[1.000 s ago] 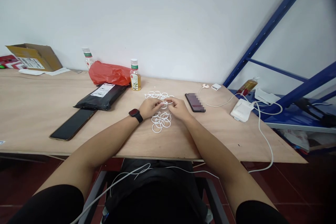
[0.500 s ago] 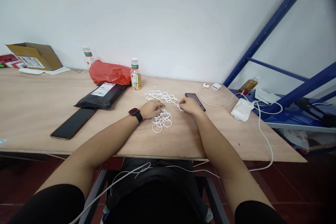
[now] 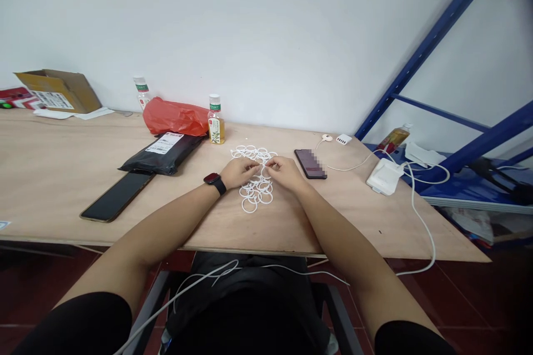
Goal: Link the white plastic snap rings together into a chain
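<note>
My left hand, with a black watch on its wrist, lies among linked white plastic rings. Its thumb and fingers are drawn together at the edge of a ring; the fingers partly hide what they grip. Just to its right, my right hand pinches a white ring between thumb and fingertips. The two hands nearly meet. Below them a cluster of white rings rests flat on the table, several overlapping. Behind the hands lies another bunch of white rings.
On the right are a phone, a charger hub and a white adapter with cables. To the left lie a black parcel, a second phone, a red bag and a drink bottle. A blue rack stands at right.
My right hand has moved left with a ring, from beside the phone at right to my left hand. The phone there is more exposed. My left hand has stayed nearly in place.
</note>
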A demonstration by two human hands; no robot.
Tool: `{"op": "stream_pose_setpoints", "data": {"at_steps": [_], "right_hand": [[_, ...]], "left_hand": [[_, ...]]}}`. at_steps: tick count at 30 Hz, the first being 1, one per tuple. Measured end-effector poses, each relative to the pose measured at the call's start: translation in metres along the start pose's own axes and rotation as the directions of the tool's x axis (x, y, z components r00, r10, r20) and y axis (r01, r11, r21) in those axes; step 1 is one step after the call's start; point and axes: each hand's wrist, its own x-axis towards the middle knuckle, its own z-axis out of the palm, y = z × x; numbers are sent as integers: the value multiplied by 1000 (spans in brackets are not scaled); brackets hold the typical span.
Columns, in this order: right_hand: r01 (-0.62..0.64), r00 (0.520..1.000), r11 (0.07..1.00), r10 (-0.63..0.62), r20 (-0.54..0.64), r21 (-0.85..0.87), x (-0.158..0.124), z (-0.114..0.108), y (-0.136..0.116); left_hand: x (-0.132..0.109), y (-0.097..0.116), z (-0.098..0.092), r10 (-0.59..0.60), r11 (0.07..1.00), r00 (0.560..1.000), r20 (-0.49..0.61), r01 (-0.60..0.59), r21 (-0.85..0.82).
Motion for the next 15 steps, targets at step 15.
{"op": "stream_pose_setpoints", "data": {"at_steps": [15], "right_hand": [[32,999,983,-35,14,178,-5,12,-6]], "left_hand": [[-1,-2,5,-84,973,996,-31,75,-220]]}}
